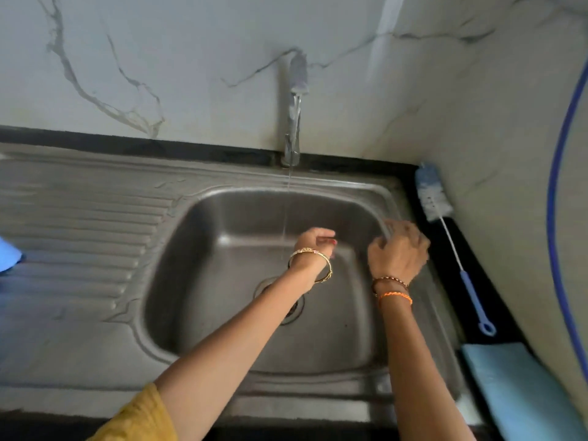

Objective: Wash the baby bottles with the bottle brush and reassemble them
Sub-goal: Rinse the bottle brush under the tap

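- Rinsing under a thin stream of water (286,218) is what the left hand (313,241) seems to be doing: it is hovering over the sink (203,313) basin near the middle of the view, fingers curling loosely inward, and the blur is hiding whether anything small is sitting in its palm, so I cannot tell if it is holding something.
- The right hand (397,249) is reaching towards the basin's rim at about three o'clock from the left hand, knuckles up and fingers bending down; whether it is gripping the rim or only resting there I cannot tell.
- The two hands are working apart, not touching each other.
- The bottle brush (445,237) is lying untouched on the dark counter at about three o'clock from the right hand, bristle head pointing to twelve o'clock and handle loop to five o'clock.
- No baby bottle is showing clearly anywhere; a blue object (9,253) is peeking in at nine o'clock at the frame's edge, too cropped to name.
- The tap (294,116) is running at twelve o'clock.
- Judging by this, the task is sitting at a rinsing or hand-wetting step, with scrubbing and reassembly remaining.
- The next move is probably calling for the right hand to pick up the brush by its handle.
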The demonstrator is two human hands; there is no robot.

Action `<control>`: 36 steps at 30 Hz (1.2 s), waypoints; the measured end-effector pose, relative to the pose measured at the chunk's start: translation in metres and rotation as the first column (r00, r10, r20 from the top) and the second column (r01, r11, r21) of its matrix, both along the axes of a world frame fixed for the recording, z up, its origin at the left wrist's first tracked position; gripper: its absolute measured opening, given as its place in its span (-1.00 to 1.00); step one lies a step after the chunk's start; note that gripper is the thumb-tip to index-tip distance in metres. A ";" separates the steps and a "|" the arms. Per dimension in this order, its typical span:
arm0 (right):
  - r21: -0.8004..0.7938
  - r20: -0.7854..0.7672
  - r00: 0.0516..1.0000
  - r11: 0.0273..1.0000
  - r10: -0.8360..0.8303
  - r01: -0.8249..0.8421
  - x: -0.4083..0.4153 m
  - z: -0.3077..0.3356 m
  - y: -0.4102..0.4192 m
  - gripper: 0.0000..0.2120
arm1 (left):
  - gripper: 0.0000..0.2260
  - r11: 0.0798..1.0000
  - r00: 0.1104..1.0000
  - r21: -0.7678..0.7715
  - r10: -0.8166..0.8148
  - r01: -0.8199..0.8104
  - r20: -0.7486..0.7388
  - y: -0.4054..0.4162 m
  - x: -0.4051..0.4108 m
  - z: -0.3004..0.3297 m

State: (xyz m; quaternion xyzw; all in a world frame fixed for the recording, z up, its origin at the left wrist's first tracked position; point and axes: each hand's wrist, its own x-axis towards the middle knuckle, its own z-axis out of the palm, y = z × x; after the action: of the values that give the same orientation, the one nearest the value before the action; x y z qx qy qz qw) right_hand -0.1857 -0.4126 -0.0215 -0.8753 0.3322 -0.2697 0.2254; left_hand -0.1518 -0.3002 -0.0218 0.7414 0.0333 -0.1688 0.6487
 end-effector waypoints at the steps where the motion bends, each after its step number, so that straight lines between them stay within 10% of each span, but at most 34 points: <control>1: -0.030 0.028 0.997 0.997 -0.073 0.074 -0.002 0.000 -0.012 -0.58 | -0.78 0.999 0.999 -0.013 -0.037 0.037 -0.012 -0.012 -0.003 0.003; 8: 0.043 -0.233 0.937 0.960 -0.260 0.278 -0.017 -0.016 -0.052 -0.41 | -0.84 0.981 0.976 -0.054 -0.192 0.187 -0.104 -0.060 -0.016 0.010; 19: 0.087 0.203 0.973 0.992 -0.109 0.093 -0.007 -0.004 -0.054 -0.77 | -0.94 0.926 0.929 -0.347 0.013 -0.152 -0.371 -0.049 0.023 0.014; 25: 0.111 0.252 0.966 0.990 0.055 -0.086 -0.003 -0.003 -0.029 -0.68 | -0.55 0.786 0.897 -0.544 0.030 -0.293 -0.441 -0.009 0.046 0.019; 36: -0.047 0.341 0.931 0.992 0.126 -0.117 -0.002 -0.011 -0.019 -0.68 | -0.85 0.728 0.898 -0.615 0.001 -0.302 -0.440 0.029 0.067 0.017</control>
State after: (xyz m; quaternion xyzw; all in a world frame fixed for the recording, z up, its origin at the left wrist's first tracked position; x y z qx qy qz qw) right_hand -0.1875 -0.4317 -0.0320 -0.8365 0.2294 -0.4079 0.2850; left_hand -0.0844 -0.2713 -0.0045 0.4002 0.1676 -0.2659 0.8609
